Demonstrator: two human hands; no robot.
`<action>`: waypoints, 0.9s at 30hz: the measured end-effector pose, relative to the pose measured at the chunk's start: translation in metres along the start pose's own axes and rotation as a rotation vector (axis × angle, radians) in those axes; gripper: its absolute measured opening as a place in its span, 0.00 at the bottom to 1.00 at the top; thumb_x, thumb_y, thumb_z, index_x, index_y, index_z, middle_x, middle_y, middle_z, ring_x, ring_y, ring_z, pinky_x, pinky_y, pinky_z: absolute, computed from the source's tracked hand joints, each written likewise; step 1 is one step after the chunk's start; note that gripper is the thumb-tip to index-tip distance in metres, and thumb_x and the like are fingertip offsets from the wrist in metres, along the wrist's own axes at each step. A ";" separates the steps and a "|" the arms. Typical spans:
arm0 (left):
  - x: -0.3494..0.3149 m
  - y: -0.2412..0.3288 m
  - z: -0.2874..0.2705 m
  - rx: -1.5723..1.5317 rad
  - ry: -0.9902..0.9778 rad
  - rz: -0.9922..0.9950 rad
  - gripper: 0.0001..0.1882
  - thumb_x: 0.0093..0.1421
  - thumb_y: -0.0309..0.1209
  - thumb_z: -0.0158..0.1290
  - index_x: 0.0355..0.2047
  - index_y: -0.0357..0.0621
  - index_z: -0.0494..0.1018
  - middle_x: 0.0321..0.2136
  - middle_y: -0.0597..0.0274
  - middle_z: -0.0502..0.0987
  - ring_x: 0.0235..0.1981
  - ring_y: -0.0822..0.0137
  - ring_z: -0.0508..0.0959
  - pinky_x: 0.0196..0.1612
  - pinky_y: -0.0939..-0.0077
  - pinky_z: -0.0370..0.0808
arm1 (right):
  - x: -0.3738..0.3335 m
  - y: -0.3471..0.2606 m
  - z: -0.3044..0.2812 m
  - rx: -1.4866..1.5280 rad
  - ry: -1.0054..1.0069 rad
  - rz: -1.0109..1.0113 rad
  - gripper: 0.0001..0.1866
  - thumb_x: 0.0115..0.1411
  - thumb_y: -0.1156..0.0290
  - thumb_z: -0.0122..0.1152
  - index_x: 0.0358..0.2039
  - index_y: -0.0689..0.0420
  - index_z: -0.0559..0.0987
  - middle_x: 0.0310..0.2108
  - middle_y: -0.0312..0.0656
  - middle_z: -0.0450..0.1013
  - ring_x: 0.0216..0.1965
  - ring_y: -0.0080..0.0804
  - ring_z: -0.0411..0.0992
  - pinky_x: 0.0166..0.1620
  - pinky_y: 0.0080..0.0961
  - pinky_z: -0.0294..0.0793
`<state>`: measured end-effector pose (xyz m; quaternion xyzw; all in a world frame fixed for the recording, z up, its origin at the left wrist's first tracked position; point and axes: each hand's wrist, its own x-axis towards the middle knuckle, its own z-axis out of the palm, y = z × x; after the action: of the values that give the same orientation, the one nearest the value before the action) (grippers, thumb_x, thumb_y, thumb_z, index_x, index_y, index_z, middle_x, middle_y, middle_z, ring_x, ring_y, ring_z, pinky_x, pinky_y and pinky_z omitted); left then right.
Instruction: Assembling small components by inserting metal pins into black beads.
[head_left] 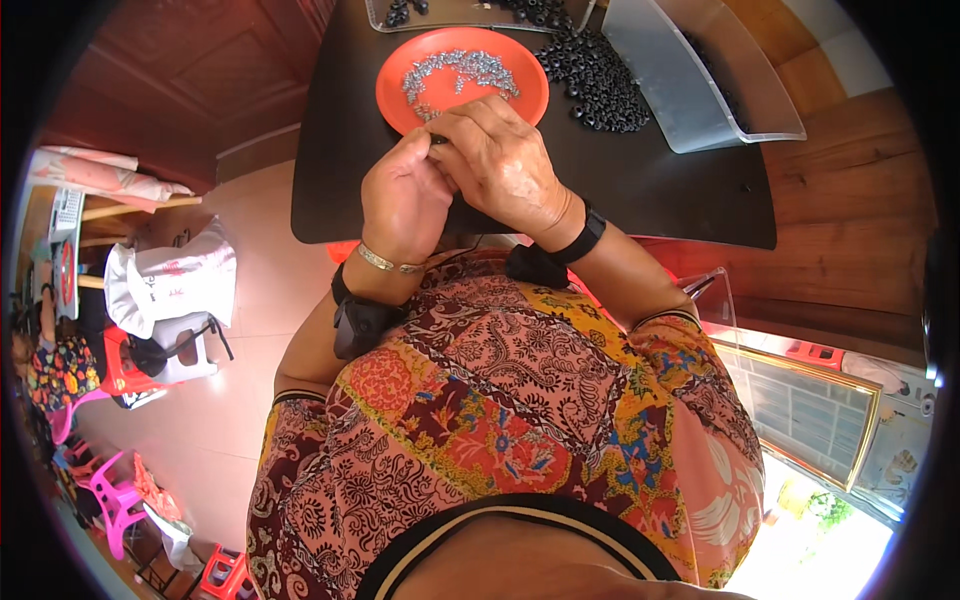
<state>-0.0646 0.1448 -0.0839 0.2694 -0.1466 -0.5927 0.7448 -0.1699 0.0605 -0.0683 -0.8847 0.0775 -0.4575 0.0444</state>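
Note:
My left hand and my right hand meet at the near rim of a red plate. Between their fingertips shows a bit of a small black part, mostly covered by the fingers. The left fingers are curled round it, and the right fingers are pinched together against it; whether they also hold a metal piece is hidden. Small silver metal pieces, perhaps screws, lie scattered in the plate. To its right, a heap of small round black parts lies loose on the dark table.
A translucent plastic bin lies tilted at the table's right side, with black parts inside. At the far edge sits a clear tray holding more black parts. A white sack and pink chairs stand on the floor to the left.

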 end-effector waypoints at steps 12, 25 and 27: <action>-0.002 0.007 -0.005 0.120 -0.103 -0.106 0.16 0.65 0.36 0.40 0.42 0.36 0.70 0.35 0.56 0.77 0.38 0.62 0.76 0.45 0.70 0.70 | 0.026 0.048 -0.073 -0.287 0.161 -0.050 0.12 0.46 0.75 0.70 0.34 0.56 0.80 0.31 0.39 0.76 0.32 0.38 0.74 0.36 0.31 0.75; 0.001 0.010 -0.009 0.116 -0.095 -0.150 0.14 0.64 0.36 0.43 0.37 0.38 0.71 0.34 0.56 0.77 0.35 0.62 0.76 0.42 0.71 0.71 | 0.028 0.114 -0.133 -0.416 -0.114 0.247 0.10 0.55 0.66 0.63 0.38 0.54 0.81 0.35 0.42 0.78 0.32 0.38 0.75 0.37 0.29 0.75; -0.001 0.011 -0.012 0.118 -0.084 -0.138 0.14 0.64 0.36 0.43 0.37 0.38 0.71 0.34 0.57 0.77 0.35 0.63 0.76 0.41 0.72 0.71 | 0.011 0.120 -0.100 -0.358 -0.340 0.380 0.10 0.55 0.65 0.62 0.37 0.52 0.81 0.35 0.41 0.78 0.33 0.38 0.75 0.36 0.28 0.74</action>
<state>-0.0494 0.1502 -0.0866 0.2971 -0.1935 -0.6436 0.6783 -0.2570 -0.0607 -0.0191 -0.9120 0.3121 -0.2656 -0.0150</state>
